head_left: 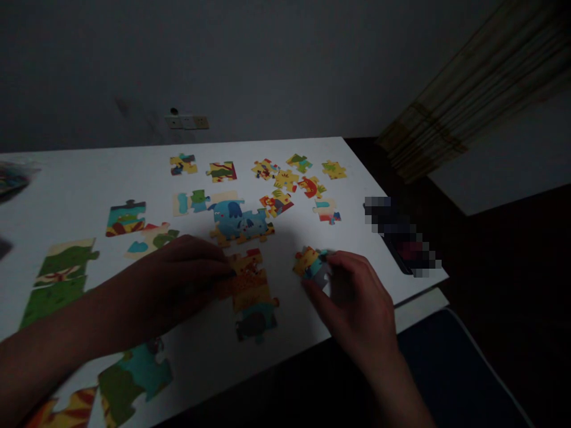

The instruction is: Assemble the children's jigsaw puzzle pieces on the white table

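Note:
My right hand (pixel 357 297) pinches a jigsaw puzzle piece (pixel 312 264) between thumb and fingers; it is yellow, teal and grey and tilted above the white table. To its left is a joined strip of puzzle pieces (pixel 252 294), orange above and teal with a dark shape below. My left hand (pixel 178 279) has its fingers closed at the strip's left edge, on an orange puzzle piece (pixel 225 289) partly hidden by the fingertips. Just beyond lies a joined blue elephant section (pixel 238 221). A pale piece with green and blue patches (pixel 154 239) lies partly behind my left hand.
Several loose puzzle pieces (pixel 285 178) lie toward the back of the white table (pixel 89 178). Green joined pieces (pixel 57 285) and a teal-green section (pixel 134 377) are at left and front left. A dark, partly blurred device (pixel 392 238) rests by the right edge. A dark blue seat (pixel 450 368) stands below.

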The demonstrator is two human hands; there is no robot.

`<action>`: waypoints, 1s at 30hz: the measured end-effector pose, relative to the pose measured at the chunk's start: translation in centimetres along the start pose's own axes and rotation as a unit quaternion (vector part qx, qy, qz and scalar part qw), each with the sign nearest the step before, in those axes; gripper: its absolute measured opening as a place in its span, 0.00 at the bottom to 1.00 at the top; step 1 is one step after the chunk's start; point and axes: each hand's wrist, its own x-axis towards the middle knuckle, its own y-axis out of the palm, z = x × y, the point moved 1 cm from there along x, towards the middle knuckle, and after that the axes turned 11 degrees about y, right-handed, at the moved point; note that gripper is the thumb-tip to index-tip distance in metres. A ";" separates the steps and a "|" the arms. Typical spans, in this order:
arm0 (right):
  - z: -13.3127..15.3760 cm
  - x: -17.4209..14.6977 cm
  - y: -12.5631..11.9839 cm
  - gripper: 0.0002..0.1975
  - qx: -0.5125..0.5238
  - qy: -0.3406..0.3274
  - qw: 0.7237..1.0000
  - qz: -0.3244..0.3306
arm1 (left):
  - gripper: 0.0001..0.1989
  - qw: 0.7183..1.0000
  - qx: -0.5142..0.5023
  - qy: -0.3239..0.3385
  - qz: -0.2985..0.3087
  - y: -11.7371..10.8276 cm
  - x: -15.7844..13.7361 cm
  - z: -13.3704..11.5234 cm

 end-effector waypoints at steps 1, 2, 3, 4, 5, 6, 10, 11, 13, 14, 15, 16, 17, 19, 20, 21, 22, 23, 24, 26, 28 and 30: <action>0.1 0.0 0.0 0.20 -0.003 0.001 1.000 0.001 | 0.16 1.000 -0.001 0.004 -0.003 0.0 0.1 0.0; 0.2 0.1 0.0 0.18 -0.003 0.002 1.000 0.005 | 0.16 1.000 -0.001 0.005 -0.004 0.0 0.1 0.0; 0.3 0.1 -0.1 0.17 -0.002 0.003 1.000 0.007 | 0.16 1.000 -0.002 0.004 -0.004 0.0 0.2 0.0; 0.4 0.1 -0.1 0.16 -0.001 0.004 1.000 0.008 | 0.17 1.000 -0.001 0.002 -0.002 0.0 0.2 0.0; 0.5 0.1 -0.1 0.15 -0.001 0.002 1.000 0.007 | 0.16 1.000 0.000 0.000 -0.001 0.0 0.3 -0.1; 0.5 0.1 -0.2 0.15 -0.002 -0.003 1.000 0.004 | 0.16 1.000 -0.001 -0.002 -0.002 0.0 0.3 -0.1; 0.8 0.3 -0.4 0.25 -0.054 -0.025 0.998 0.020 | 0.15 1.000 -0.004 -0.001 0.002 -0.1 0.0 -0.2; 0.8 0.4 -0.4 0.27 -0.073 -0.029 0.996 0.035 | 0.16 1.000 -0.003 -0.001 0.008 -0.2 -0.1 -0.1; 0.8 0.6 -0.4 0.26 -0.095 -0.036 0.993 0.064 | 0.20 1.000 -0.003 -0.004 0.027 -0.3 -0.4 0.0; 0.8 0.7 -0.4 0.23 -0.096 -0.038 0.992 0.073 | 0.21 0.999 -0.006 0.002 0.033 -0.4 -0.6 0.1; 0.7 0.8 -0.5 0.22 -0.094 -0.037 0.992 0.079 | 0.21 0.999 -0.011 0.013 0.034 -0.5 -0.7 0.2; 0.6 0.9 -0.5 0.21 -0.089 -0.037 0.992 0.081 | 0.21 0.999 -0.014 0.031 0.030 -0.5 -0.9 0.4; 0.4 0.9 -0.5 0.20 -0.084 -0.037 0.993 0.080 | 0.21 0.998 -0.011 0.058 0.016 -0.6 -1.0 0.5; 0.1 0.8 -0.6 0.17 -0.070 -0.045 0.994 0.076 | 0.22 0.997 0.018 0.078 0.011 -0.7 -1.2 0.7; -0.1 0.8 -0.6 0.16 -0.060 -0.049 0.994 0.076 | 0.22 0.996 0.039 0.075 0.018 -0.7 -1.2 0.8; -0.2 0.6 -0.6 0.14 -0.043 -0.048 0.995 0.079 | 0.23 0.995 0.058 0.078 0.030 -0.8 -1.2 0.9; -0.3 0.5 -0.7 0.13 -0.023 -0.037 0.996 0.083 | 0.22 0.993 0.071 0.083 0.041 -0.8 -1.2 1.0; -0.4 0.4 -0.7 0.12 -0.003 -0.019 0.996 0.087 | 0.23 0.991 0.084 0.091 0.047 -0.8 -1.2 1.0; -0.5 0.3 -0.7 0.12 0.013 0.002 0.996 0.091 | 0.23 0.990 0.091 0.098 0.052 -0.9 -1.2 1.0; -0.6 0.3 -0.8 0.15 0.015 0.031 0.995 0.092 | 0.24 0.989 0.095 0.099 0.063 -0.9 -1.2 1.1; -0.6 0.3 -0.9 0.23 -0.030 0.016 0.996 0.079 | 0.25 0.989 0.087 0.097 0.067 -0.8 -1.2 1.3; -0.8 0.5 -0.8 0.29 -0.084 -0.015 0.994 0.069 | 0.24 0.991 0.079 0.093 0.060 -0.6 -1.3 1.5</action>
